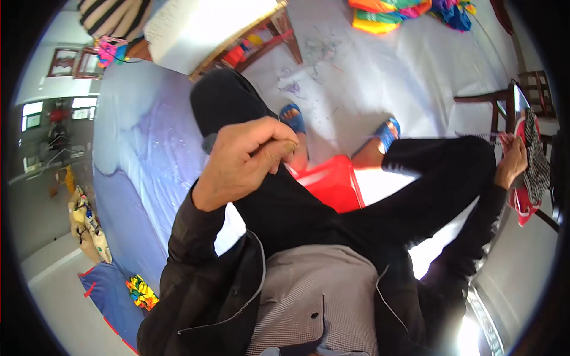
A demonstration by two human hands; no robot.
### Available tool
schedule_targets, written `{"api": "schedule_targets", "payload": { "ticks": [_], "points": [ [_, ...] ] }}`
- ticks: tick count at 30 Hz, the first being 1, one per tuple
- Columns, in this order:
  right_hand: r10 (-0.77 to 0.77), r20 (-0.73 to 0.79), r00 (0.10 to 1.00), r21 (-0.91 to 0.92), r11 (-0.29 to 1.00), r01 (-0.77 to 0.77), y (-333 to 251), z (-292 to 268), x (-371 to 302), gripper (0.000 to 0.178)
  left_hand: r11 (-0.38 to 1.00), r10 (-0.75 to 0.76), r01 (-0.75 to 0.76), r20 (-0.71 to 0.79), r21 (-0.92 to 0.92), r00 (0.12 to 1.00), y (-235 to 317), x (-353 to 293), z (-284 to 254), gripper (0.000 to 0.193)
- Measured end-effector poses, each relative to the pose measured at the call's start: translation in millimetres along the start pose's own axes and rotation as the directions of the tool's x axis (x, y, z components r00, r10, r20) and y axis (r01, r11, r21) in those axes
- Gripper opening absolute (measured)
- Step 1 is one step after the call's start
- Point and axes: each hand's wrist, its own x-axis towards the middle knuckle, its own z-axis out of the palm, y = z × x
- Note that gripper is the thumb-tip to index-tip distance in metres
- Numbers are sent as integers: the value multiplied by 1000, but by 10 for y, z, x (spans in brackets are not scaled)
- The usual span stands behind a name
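My left hand is raised over my left thigh, its thumb and bent index finger pinched together. Whatever sits in that pinch is too small to make out. Far to the right, my right hand has its fingers closed beside my right knee. A thin pale thread runs leftward from those fingers above the knee and fades out of sight. Close by the right hand hang a red cloth and a black-and-white checked cloth. Between my legs is a bright red piece, partly covered by my thigh.
A white-topped table stands ahead, with coloured items on its lower shelf. Loose threads litter the floor near my blue sandals. Rainbow cloth lies at the far side. At right stands a dark wooden chair; bluish sheeting spreads left.
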Motion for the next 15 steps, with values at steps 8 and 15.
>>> {"api": "schedule_targets", "payload": {
  "ticks": [8,15],
  "points": [
    [35,15,999,63,997,-36,392,-221,176,28,874,284,-232,-62,427,957,-26,74,-421,6],
    [0,15,1000,1,1000,0,347,-129,116,25,793,391,-309,-49,525,919,-100,214,-628,5]
  ]
}}
